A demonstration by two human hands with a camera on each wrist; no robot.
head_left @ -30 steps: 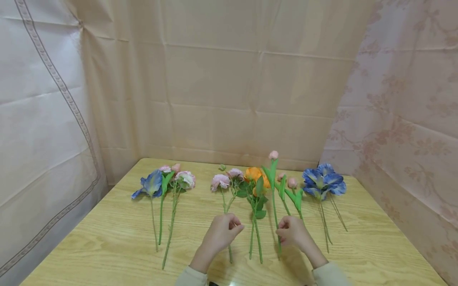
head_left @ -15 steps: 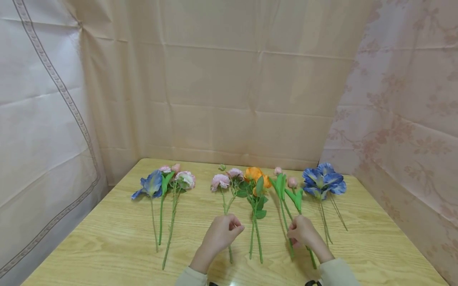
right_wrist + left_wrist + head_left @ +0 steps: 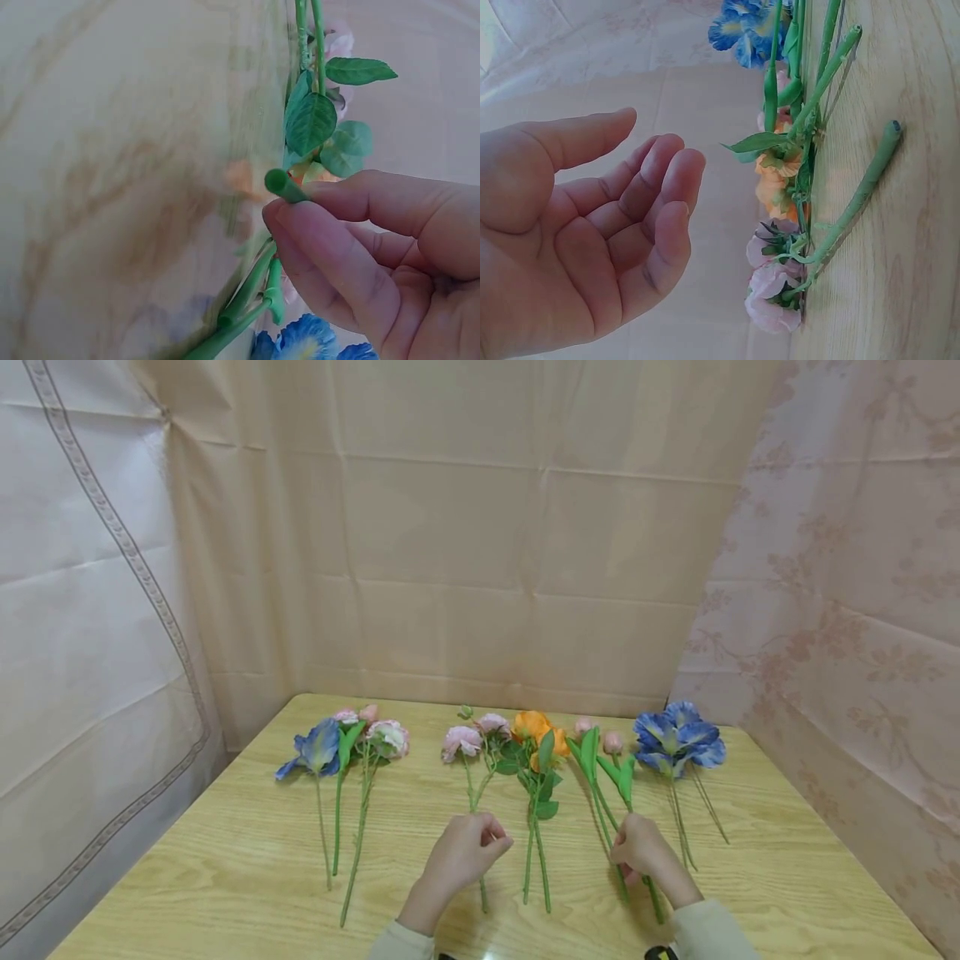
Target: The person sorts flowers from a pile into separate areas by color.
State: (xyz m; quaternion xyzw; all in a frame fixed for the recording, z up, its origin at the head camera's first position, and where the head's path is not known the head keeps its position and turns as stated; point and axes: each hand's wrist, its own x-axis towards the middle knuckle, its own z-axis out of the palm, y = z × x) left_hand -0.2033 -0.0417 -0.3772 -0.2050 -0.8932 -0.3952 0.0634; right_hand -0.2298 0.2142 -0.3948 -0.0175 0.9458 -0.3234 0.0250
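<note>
One tulip is sitting farther right of the orange flowers, my right grip pinching its stem, probably for control, my left grip holding nothing.

The tulip stem near the centre of the right wrist view looks like smooth plastic with a dull sheen; the tulip leaves, right of centre in the head view, look like smooth plastic too. The blue flowers at right have thin, cloth-like, ruffled petals. The table along the bottom looks like wood, smooth and faintly glossy. The tan curtain behind is matt, creased cloth.
</note>
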